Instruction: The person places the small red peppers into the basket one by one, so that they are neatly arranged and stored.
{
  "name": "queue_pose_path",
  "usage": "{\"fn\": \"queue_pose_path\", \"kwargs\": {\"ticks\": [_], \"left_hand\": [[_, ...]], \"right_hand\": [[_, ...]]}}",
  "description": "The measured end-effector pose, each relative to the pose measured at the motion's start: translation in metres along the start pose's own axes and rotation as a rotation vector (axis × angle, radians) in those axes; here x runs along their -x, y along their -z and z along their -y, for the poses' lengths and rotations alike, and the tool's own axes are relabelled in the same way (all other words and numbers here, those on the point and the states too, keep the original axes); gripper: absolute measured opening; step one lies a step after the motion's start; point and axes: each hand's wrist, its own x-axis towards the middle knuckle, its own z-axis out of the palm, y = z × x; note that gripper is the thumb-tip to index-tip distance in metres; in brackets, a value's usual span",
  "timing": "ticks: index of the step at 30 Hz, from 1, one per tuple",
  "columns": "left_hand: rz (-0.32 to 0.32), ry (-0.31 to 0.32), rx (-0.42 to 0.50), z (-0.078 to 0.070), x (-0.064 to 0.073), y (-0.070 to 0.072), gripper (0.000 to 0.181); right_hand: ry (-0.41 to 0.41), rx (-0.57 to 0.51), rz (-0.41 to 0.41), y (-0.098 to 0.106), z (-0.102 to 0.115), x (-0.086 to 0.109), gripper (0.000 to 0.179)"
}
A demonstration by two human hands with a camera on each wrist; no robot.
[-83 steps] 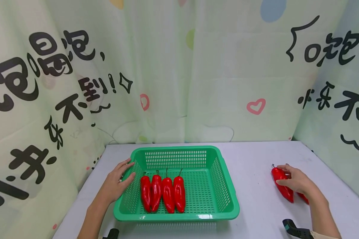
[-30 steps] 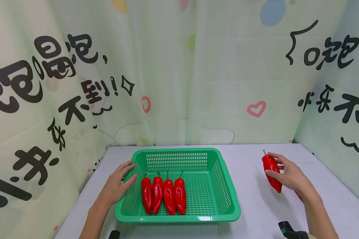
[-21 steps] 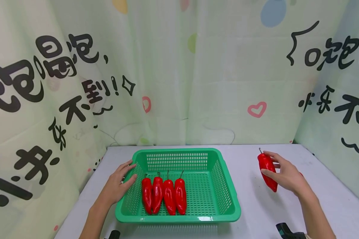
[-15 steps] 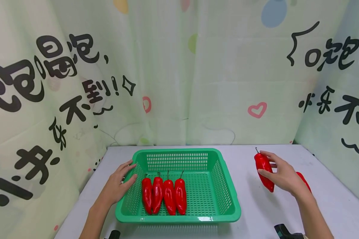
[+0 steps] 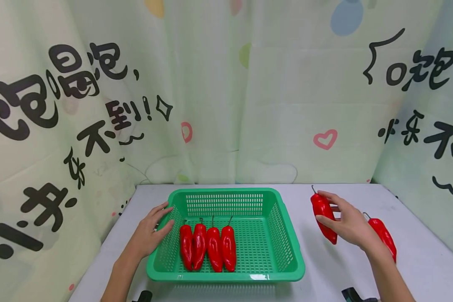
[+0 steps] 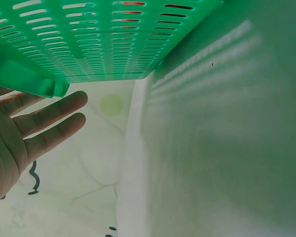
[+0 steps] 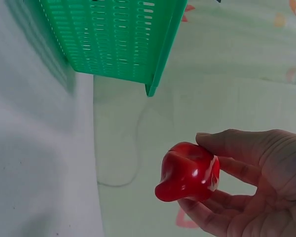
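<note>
My right hand [image 5: 345, 222] holds a red chili pepper [image 5: 322, 216] between thumb and fingers, raised above the table to the right of the basket. In the right wrist view that pepper [image 7: 190, 173] is seen from its pointed tip, with the right hand [image 7: 256, 182] around its far side. At the left rim of the green basket [image 5: 226, 277] is my left hand [image 5: 147, 233], fingers extended. The left wrist view shows the left hand [image 6: 34, 128] with straight fingers beside the basket rim. Several red peppers [image 5: 207, 247] lie side by side in the basket's left half.
Another red pepper [image 5: 383, 235] lies on the white table [image 5: 411, 277] behind my right forearm, partly covered by it. A pale curtain [image 5: 272, 109] with printed lettering and hearts hangs behind the table and along both sides.
My right hand has lifted a pepper off the table and carried it leftward, toward the basket. The other pepper on the table now shows more fully. The left hand has stayed at the rim.
</note>
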Motion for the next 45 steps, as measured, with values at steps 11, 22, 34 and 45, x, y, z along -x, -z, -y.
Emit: {"fn": "queue_pose_path", "kwargs": {"ticks": [11,22,34,45], "left_hand": [[-0.006,-0.006,0.001,0.001,0.000,0.000,0.046],[-0.015,-0.016,0.012,0.001,0.000,0.000,0.046],[-0.010,-0.037,0.031,0.001,-0.001,0.000,0.047],[-0.003,-0.027,0.031,0.000,-0.001,0.000,0.047]], "right_hand": [[0.053,-0.023,0.011,-0.008,0.015,0.000,0.090],[0.127,-0.042,0.038,-0.014,0.037,-0.001,0.082],[0.238,-0.059,0.077,-0.015,0.061,-0.007,0.074],[0.288,-0.061,0.122,-0.021,0.076,-0.010,0.071]]}}
